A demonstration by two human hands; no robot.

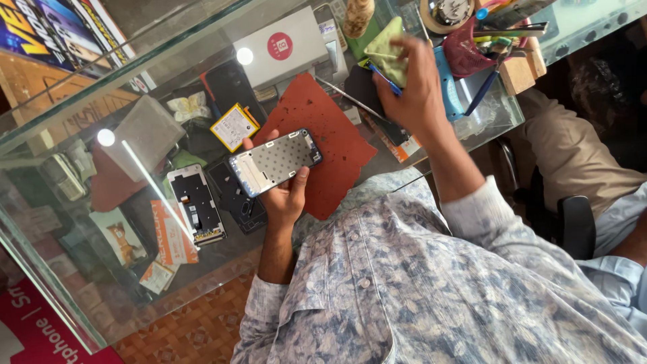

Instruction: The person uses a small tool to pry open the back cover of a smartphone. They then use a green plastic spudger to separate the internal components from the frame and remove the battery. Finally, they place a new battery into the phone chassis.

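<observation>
My left hand (283, 192) holds a phone frame (275, 162), a silvery rectangular panel with a dotted inner face, above a red-brown work mat (330, 121) on the glass counter (81, 108). My right hand (414, 87) is raised farther back over the counter, gripping a folded green cloth (385, 48) together with a thin blue-handled tool (385, 79). The two hands are well apart.
On the counter lie an open phone back with a circuit board (195, 205), a yellow battery (234, 126), a white box (282, 48) and a crowded red tool holder (472, 50). Another person in beige trousers (579, 158) sits at right.
</observation>
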